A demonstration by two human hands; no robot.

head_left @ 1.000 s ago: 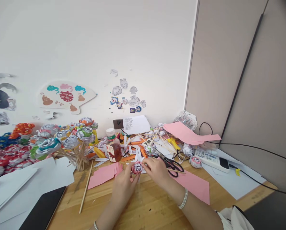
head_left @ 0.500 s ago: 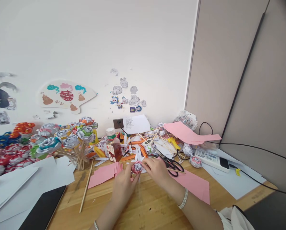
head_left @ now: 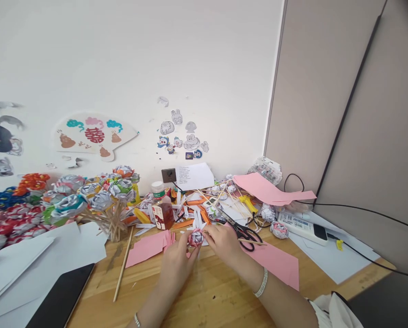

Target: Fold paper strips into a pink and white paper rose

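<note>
A small paper rose point(head_left: 197, 236), pink outside with white and grey folds at its heart, is held just above the table's middle. My left hand point(head_left: 177, 257) is closed round its left and lower side. On the right, my right hand point(head_left: 222, 243) pinches the flower's edge with thumb and fingers; the fingertips partly hide what they grip. Pink paper pieces point(head_left: 147, 248) lie left of my left hand. Black-handled scissors point(head_left: 246, 237) rest on a pink sheet point(head_left: 275, 264) beside my right hand. A thin wooden stick point(head_left: 123, 266) lies further left.
Behind the hands are a glue bottle point(head_left: 162, 209) and a pile of paper scraps point(head_left: 193, 207). Finished paper flowers point(head_left: 70, 202) crowd the left, near white sheets point(head_left: 15, 269) and a black tablet-like slab point(head_left: 62, 298). A white power strip point(head_left: 302, 228) with cables lies right.
</note>
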